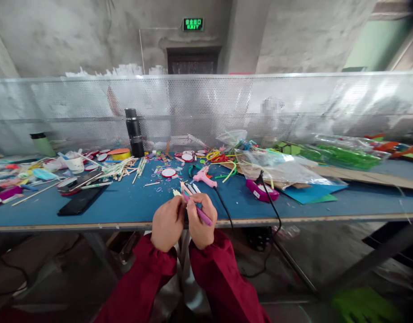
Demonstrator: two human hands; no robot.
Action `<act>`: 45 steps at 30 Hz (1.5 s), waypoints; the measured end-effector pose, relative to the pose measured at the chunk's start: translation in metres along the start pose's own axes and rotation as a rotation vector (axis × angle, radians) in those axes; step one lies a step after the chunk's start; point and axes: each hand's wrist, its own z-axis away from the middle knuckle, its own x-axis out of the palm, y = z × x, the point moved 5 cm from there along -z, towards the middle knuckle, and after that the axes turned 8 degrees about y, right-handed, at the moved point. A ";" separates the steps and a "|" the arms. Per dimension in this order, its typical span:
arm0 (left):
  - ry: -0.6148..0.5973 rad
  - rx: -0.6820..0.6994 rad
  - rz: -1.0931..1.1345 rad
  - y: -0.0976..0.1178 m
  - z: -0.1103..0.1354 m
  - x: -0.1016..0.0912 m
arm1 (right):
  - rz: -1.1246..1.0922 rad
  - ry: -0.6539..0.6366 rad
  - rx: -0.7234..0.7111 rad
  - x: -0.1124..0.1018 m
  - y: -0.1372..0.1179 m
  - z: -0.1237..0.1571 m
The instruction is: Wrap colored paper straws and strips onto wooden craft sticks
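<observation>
Both my hands are held together just in front of the blue table's near edge [294, 220]. My left hand [167, 223] is closed around a small bundle of coloured craft sticks [188, 188] that fan out above the fingers. My right hand [200, 220] is closed too, pinching the same bundle and gripping a pink stick [204, 215] that slants down to the right. Red sleeves cover both forearms.
On the table lie a pink glue gun [204, 176] with a black cord, a magenta tool [262, 190], a black phone [81, 201], a black bottle [134, 132], loose sticks, round discs, plastic bags and green material at right. A perforated metal screen [206, 107] stands behind.
</observation>
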 end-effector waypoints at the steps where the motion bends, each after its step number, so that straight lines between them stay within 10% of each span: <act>1: 0.002 0.002 0.000 0.000 0.000 0.000 | 0.000 0.000 -0.003 0.000 0.000 0.000; 45: 0.049 0.002 -0.004 0.002 0.000 -0.004 | 0.045 0.057 0.015 -0.001 0.000 0.002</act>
